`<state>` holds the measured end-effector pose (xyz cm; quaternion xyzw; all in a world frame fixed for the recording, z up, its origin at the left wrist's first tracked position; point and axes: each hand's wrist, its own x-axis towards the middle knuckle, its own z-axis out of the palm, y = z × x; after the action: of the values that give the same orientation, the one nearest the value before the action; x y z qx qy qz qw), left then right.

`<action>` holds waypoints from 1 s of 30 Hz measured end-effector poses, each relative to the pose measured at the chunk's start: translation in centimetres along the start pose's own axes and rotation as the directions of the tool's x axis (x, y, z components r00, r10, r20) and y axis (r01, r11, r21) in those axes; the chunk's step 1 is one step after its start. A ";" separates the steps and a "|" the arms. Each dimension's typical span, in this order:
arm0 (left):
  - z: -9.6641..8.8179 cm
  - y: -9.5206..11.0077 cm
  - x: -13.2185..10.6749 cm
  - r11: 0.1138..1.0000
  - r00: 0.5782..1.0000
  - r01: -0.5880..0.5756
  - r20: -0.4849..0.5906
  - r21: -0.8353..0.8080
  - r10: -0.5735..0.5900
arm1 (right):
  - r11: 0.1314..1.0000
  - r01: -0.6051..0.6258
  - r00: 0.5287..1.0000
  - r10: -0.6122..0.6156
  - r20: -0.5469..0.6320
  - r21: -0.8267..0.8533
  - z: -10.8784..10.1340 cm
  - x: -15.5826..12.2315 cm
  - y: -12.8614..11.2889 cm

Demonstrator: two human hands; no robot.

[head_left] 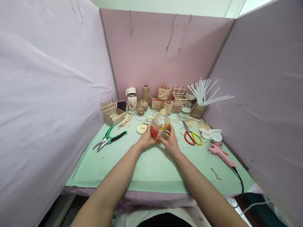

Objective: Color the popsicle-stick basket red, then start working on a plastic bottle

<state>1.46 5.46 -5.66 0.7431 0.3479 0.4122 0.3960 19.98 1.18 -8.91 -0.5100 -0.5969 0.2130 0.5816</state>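
Note:
Between my two hands is a clear plastic bottle [160, 123] with a red and yellow label and an uncapped-looking neck that points up and away from me. My left hand [147, 138] wraps its left side. On the right side and lower edge, my right hand [170, 140] grips it with the thumb at the front. Just left of the bottle lies a round cream disc [141, 128], partly behind my left hand. Scissors [192, 135] with one red and one yellow handle lie to the right of my right hand.
Green-handled pruning shears [109, 138] lie at left. A pink glue gun [222, 154] with a black cord rests at right. Along the back stand a stick basket [112, 113], twine balls [143, 105], a water cup [186, 111] and white glue sticks [201, 91] in a pot.

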 end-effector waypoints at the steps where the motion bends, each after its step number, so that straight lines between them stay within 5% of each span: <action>1: 0.0 0.0 0.0 1.000 1.000 -0.002 0.001 0.004 0.002 | 1.000 0.003 1.000 -0.003 -0.001 0.000 0.0 0.0 0.0; 30: 0.6 1.0 0.0 0.998 0.998 0.010 -0.066 0.058 -0.006 | 0.998 -0.048 0.999 0.049 0.009 -0.047 -0.3 0.0 -1.4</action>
<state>2.13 4.80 -4.98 0.7390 0.3755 0.4247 0.3639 19.74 0.57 -7.70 -0.5366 -0.5922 0.2158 0.5610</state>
